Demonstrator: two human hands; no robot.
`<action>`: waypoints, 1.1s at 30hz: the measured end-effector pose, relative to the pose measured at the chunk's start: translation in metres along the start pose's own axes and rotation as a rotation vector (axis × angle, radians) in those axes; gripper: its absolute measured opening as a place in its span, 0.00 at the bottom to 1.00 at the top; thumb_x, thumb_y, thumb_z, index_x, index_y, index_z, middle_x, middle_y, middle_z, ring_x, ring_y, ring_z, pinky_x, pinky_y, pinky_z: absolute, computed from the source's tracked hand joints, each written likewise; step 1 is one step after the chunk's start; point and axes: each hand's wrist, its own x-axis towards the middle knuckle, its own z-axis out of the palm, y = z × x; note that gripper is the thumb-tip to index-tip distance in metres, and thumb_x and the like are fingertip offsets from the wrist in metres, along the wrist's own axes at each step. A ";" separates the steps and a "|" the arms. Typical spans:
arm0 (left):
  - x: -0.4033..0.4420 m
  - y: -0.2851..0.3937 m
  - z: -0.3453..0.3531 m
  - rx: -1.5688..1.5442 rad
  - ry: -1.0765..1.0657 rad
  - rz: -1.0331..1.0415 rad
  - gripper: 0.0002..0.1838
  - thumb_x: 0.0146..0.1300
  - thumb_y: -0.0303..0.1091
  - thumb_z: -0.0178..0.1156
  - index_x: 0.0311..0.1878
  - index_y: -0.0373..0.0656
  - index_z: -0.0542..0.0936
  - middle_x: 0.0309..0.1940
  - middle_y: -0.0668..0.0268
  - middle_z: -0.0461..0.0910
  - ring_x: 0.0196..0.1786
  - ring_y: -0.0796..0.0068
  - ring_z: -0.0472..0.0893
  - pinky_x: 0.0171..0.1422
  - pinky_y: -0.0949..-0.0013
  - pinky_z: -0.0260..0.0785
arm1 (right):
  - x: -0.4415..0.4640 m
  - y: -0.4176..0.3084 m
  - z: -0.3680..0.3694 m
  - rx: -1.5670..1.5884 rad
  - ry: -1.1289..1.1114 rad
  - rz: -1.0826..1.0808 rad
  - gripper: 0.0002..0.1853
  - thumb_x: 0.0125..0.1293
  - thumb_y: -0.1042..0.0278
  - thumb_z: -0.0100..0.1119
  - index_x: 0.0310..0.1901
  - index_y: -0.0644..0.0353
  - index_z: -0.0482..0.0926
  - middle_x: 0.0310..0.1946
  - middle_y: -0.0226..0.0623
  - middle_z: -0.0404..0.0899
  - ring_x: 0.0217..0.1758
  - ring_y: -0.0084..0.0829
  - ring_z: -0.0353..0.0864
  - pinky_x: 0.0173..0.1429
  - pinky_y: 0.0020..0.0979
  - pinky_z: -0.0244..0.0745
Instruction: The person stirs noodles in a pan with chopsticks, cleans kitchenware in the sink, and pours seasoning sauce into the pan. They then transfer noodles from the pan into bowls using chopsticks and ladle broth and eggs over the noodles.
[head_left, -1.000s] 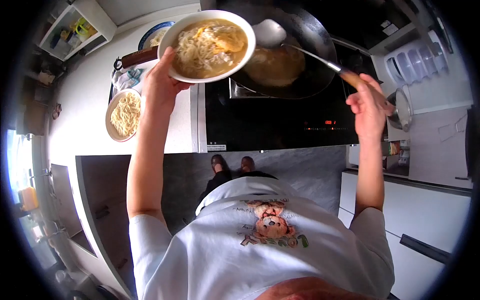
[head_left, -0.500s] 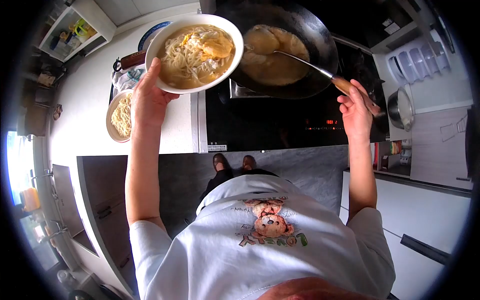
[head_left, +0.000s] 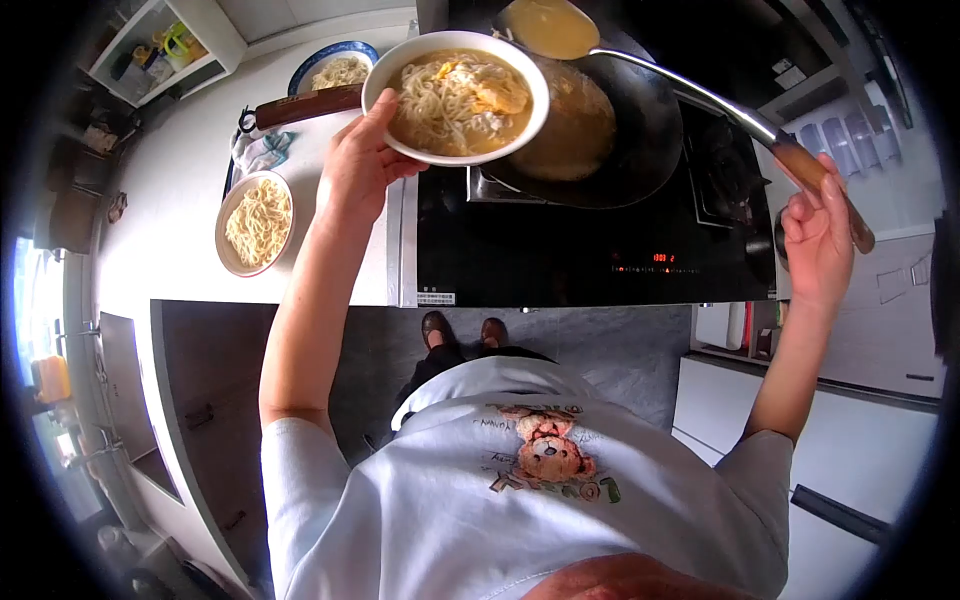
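A white bowl of noodles in broth with egg (head_left: pixel 460 105) is gripped at its rim by my left hand (head_left: pixel 365 165), thumb on top and fingers beneath. It is held up beside the wok (head_left: pixel 650 140), overlapping its left edge in view. My right hand (head_left: pixel 820 230) is closed around the wooden handle of a metal ladle (head_left: pixel 690 90). The ladle's cup is full of brownish soup and is raised over the wok's far side. More soup (head_left: pixel 570 125) lies in the bottom of the wok.
On the white counter (head_left: pixel 170 215) at left stand a second bowl of plain noodles (head_left: pixel 258 225) and a blue-rimmed plate with noodles (head_left: pixel 335 72). A cloth (head_left: pixel 262 150) lies by the wok's brown handle (head_left: pixel 305 107). The black cooktop (head_left: pixel 580 250) shows lit red digits.
My right hand has lifted the ladle out of the soup, up and to the right, its cup now full. My left hand has moved the bowl to the right, closer over the wok.
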 end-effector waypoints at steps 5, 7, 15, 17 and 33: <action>0.003 -0.001 0.011 -0.032 -0.004 -0.019 0.25 0.59 0.49 0.52 0.46 0.33 0.69 0.32 0.58 0.77 0.32 0.72 0.80 0.35 0.73 0.74 | -0.014 -0.006 0.014 -0.163 -0.036 -0.082 0.15 0.62 0.69 0.49 0.48 0.65 0.68 0.32 0.41 0.76 0.22 0.20 0.71 0.20 0.16 0.58; 0.005 -0.003 0.009 -0.043 -0.027 -0.028 0.25 0.59 0.49 0.52 0.48 0.33 0.69 0.35 0.58 0.77 0.33 0.72 0.80 0.35 0.72 0.74 | -0.021 -0.007 0.012 -0.239 -0.082 -0.142 0.15 0.62 0.69 0.48 0.49 0.65 0.66 0.29 0.40 0.75 0.22 0.21 0.72 0.21 0.17 0.58; -0.008 -0.006 -0.004 -0.091 -0.022 0.058 0.26 0.59 0.49 0.52 0.48 0.33 0.69 0.36 0.56 0.76 0.35 0.71 0.80 0.35 0.72 0.74 | -0.027 0.002 -0.005 -0.262 -0.034 -0.215 0.16 0.63 0.68 0.47 0.50 0.65 0.66 0.26 0.37 0.74 0.26 0.21 0.72 0.26 0.18 0.59; -0.020 0.000 -0.013 -0.120 -0.005 0.098 0.27 0.59 0.49 0.52 0.49 0.32 0.68 0.37 0.55 0.76 0.36 0.69 0.80 0.37 0.70 0.74 | -0.022 0.017 -0.015 -0.216 -0.005 -0.170 0.16 0.63 0.67 0.48 0.50 0.65 0.66 0.30 0.36 0.74 0.27 0.21 0.73 0.26 0.17 0.59; -0.103 0.066 -0.279 -0.188 0.432 0.250 0.27 0.58 0.46 0.54 0.51 0.33 0.65 0.36 0.53 0.77 0.28 0.68 0.80 0.28 0.74 0.77 | -0.015 0.057 -0.024 -0.222 0.215 0.016 0.21 0.61 0.63 0.52 0.54 0.62 0.67 0.43 0.33 0.74 0.36 0.20 0.73 0.33 0.17 0.63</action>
